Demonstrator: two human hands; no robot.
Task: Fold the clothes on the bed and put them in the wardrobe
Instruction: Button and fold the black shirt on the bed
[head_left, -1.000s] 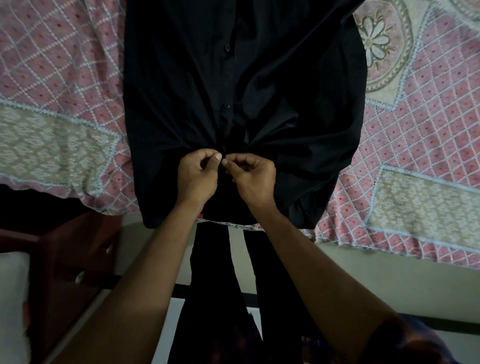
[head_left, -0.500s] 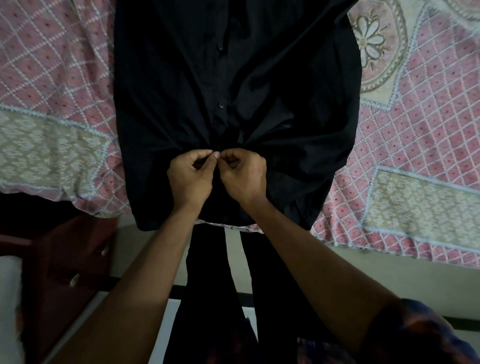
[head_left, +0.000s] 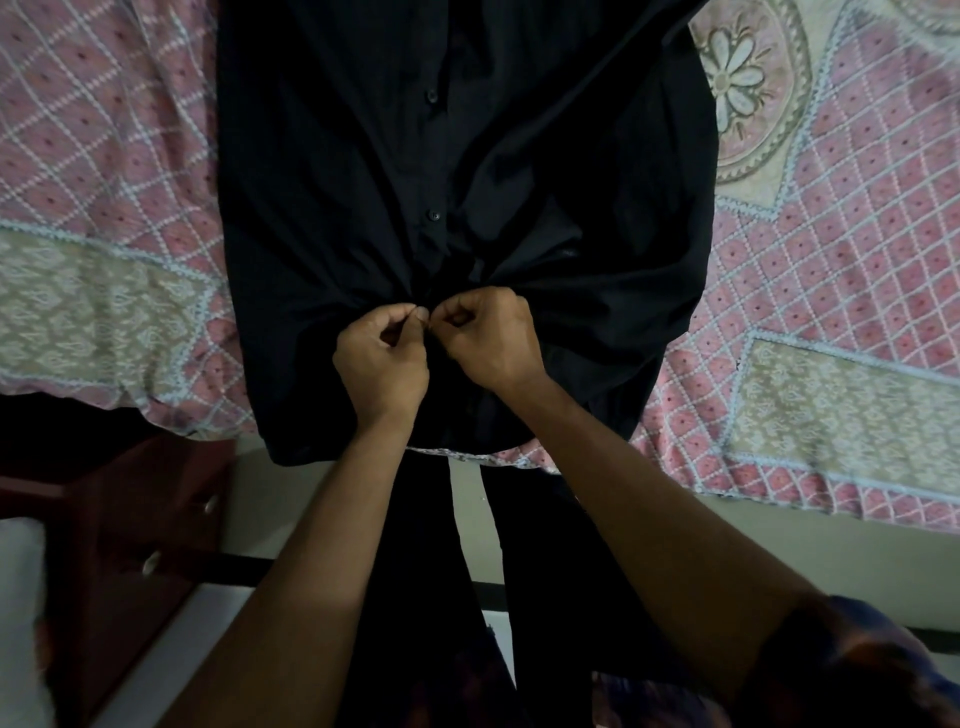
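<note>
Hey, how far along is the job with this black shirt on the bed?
Done: the black shirt lies spread front-up on the bedspread, and the two buttons above the hands look fastened. In hand: the left hand and right hand pinch the shirt front near the hem, apparently doing up a lower button. Left: no fold has been made yet, and the wardrobe is not in view.

left hand: fingers curled, pinching | right hand: likewise (fingertips almost meeting) | forearms converge
</note>
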